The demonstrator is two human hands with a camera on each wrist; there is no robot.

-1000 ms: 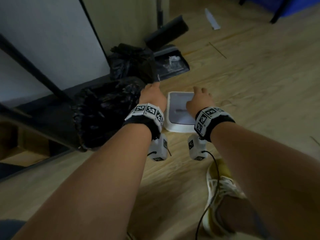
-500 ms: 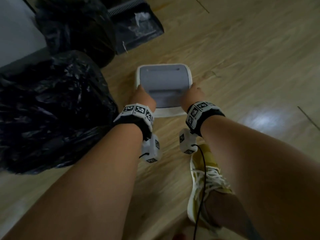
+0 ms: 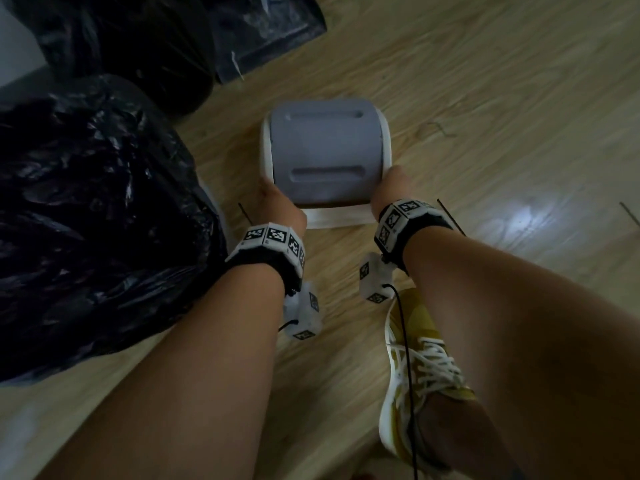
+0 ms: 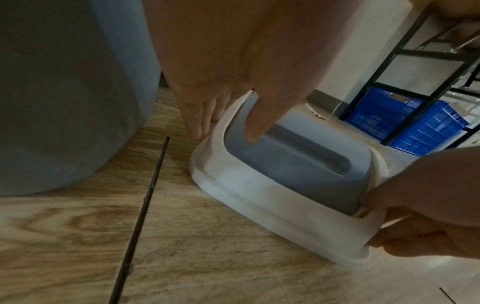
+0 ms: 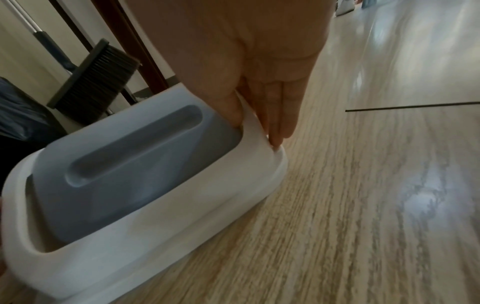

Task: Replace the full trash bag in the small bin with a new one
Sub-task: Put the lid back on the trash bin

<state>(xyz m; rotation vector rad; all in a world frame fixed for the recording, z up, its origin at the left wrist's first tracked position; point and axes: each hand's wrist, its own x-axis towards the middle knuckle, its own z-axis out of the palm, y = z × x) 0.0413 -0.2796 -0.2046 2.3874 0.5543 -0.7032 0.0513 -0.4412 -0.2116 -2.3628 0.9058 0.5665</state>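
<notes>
Two hands are on the bin lid now, one at each near corner, and it sits low on the wood floor with its near edge seemingly raised a touch, though the blur makes that hard to call. Left hand pinches the lid's left side: in the left wrist view the thumb presses onto the grey swing flap while the fingers run down outside the white frame. Right hand mirrors it on the other side, thumb tucked over the inner rim and fingers flat against the outer wall, clamped on the frame. Both hands well apart, the lid's full width between them.

Left of the lid stands the bin, a pale grey wall looming large in the left wrist view, draped with a crumpled black trash bag that spills over its top. Behind that, toward the far left of the floor, sits a second black bag, with a dark dustpan just beside it. A black broom head leans by the wall in the right wrist view. Blue crates sit under a black metal rack across the room. Down at the near edge, a yellow sneaker with white laces is planted on the floor beneath the right forearm.
</notes>
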